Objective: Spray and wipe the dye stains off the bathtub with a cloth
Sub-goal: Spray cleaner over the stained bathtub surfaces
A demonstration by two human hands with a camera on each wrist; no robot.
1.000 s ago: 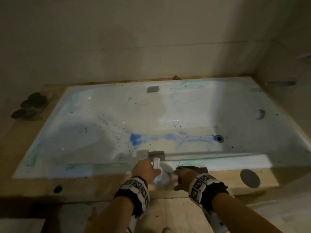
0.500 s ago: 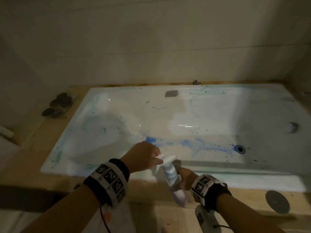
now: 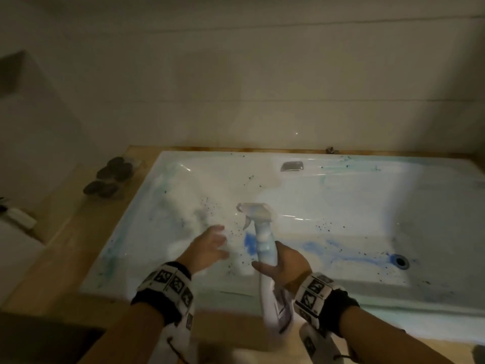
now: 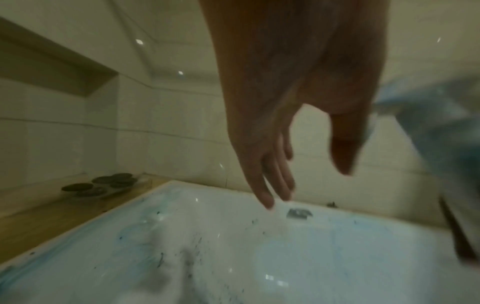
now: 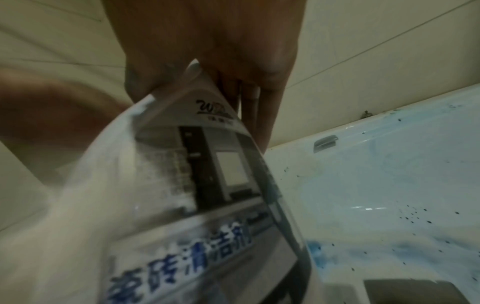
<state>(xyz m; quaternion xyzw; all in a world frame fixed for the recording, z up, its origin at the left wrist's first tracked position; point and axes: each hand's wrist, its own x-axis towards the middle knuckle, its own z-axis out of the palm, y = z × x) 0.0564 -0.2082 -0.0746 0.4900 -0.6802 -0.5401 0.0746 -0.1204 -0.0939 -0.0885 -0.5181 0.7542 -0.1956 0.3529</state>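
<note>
My right hand (image 3: 284, 266) is wrapped around the neck of the spray bottle (image 3: 263, 248), fingers and thumb curled on it, with the trigger head (image 3: 256, 210) up and pointing left over the bathtub (image 3: 341, 206). In the right wrist view the bottle's labelled body (image 5: 182, 216) fills most of the picture, tilted, with blue characters across the label. My left hand (image 3: 207, 249) hangs free just left of the bottle, fingers loosely extended and holding nothing; the left wrist view shows those fingers (image 4: 267, 181) pointing down toward the tub, apart from the surface.

The dye stains (image 3: 328, 246) run as a blue streak along the tub floor from just behind the bottle to the drain (image 3: 400, 260) on the right, with dark specks (image 3: 325, 227) scattered around and faint teal smears near the left end. An overflow plate (image 3: 291, 166) sits on the far tub wall. I can't pick out a cloth in any view. The tub is set in a wooden surround (image 3: 65, 245), and a cluster of dark stones (image 3: 110, 177) rests on its far left corner against the tiled wall (image 3: 236, 88).
</note>
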